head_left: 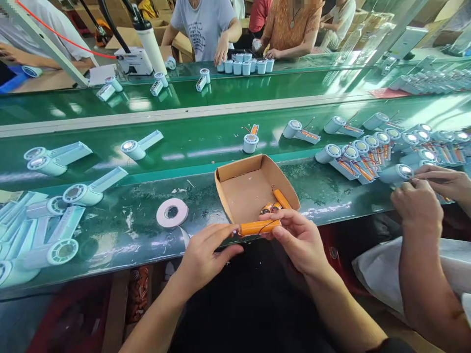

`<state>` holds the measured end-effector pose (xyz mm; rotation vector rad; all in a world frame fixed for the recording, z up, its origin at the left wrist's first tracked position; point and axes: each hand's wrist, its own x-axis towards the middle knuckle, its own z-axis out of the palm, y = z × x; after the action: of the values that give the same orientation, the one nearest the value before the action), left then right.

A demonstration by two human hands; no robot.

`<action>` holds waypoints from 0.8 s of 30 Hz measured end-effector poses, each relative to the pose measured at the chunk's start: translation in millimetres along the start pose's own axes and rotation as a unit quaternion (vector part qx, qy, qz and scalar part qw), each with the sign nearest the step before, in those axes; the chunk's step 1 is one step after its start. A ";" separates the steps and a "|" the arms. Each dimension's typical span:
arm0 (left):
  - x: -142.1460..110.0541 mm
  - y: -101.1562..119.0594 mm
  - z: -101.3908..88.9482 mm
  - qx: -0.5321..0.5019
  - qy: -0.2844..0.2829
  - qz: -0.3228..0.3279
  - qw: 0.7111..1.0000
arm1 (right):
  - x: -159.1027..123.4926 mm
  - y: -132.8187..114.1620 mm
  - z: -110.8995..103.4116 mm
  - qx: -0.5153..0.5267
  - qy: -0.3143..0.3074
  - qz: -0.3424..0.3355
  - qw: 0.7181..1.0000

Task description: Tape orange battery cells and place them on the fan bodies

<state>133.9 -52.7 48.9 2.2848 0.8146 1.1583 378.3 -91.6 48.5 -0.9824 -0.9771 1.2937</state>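
An orange cylindrical battery (259, 227) with a thin dark wire lies level above the bench's near edge. My right hand (301, 240) pinches its right end between thumb and fingers. At the other end, the fingertips of my left hand (208, 257) touch the battery, with the thumb stretched out apart below. Just behind is a shallow cardboard box (239, 193), with a few more orange batteries (281, 199) in its near right corner. A roll of white tape (172, 213) lies flat left of the box, its loose strip trailing toward my left hand.
Pale blue fan-like housings (83, 193) pile up at left; others (293, 129) stand along the green belt (198, 132). Many housings with orange batteries crowd the right, by a neighbour's hands (417, 201). Across the line, people (202, 29) work among more blue parts.
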 end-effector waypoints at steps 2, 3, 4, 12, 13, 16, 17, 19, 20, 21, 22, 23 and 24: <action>-3.9 2.5 1.1 -0.034 0.028 -0.013 0.999 | -6.0 3.0 0.2 -0.011 -0.022 0.010 1.000; -5.5 3.6 -0.1 -0.060 0.041 -0.027 0.997 | -8.4 3.8 -0.2 -0.017 -0.041 0.016 0.999; -6.8 4.6 -2.1 -0.089 0.053 -0.045 0.994 | -10.2 4.1 -0.8 -0.028 -0.065 0.023 0.997; -3.2 23.0 3.9 -0.102 -0.065 -0.073 0.990 | -6.2 16.4 15.8 -0.312 -0.384 0.097 0.864; -1.8 24.9 5.6 -0.101 -0.106 -0.076 0.986 | -6.4 21.4 19.1 -0.311 -0.404 0.097 0.855; -2.8 18.9 -4.4 -0.111 -0.170 -0.088 0.975 | -11.1 34.8 23.3 -0.214 -0.396 0.104 0.887; -5.9 11.5 -14.0 -0.100 -0.156 -0.099 0.978 | -13.6 37.5 22.6 -0.169 -0.374 0.114 0.905; -16.7 -11.9 -40.9 -0.014 -0.090 -0.138 0.986 | -18.5 39.8 18.7 -0.102 -0.314 0.134 0.934; -23.8 -27.0 -56.2 0.058 -0.058 -0.161 0.983 | -20.5 39.8 15.8 -0.083 -0.283 0.137 0.946; -31.5 -43.1 -71.1 0.133 -0.042 -0.183 0.973 | -22.1 39.2 12.6 -0.069 -0.257 0.135 0.955; -39.1 -58.9 -84.4 0.200 -0.048 -0.199 0.958 | -23.1 38.4 9.6 -0.055 -0.237 0.132 0.961; -45.8 -73.2 -95.0 0.250 -0.070 -0.205 0.944 | -23.7 37.6 7.0 -0.039 -0.225 0.133 0.964; -51.2 -84.4 -102.1 0.283 -0.101 -0.200 0.933 | -23.9 36.9 5.3 -0.020 -0.216 0.136 0.967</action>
<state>-0.2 -13.6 23.5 2.4370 1.5976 0.5353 361.5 -114.1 14.4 -0.9031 -1.2312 1.7735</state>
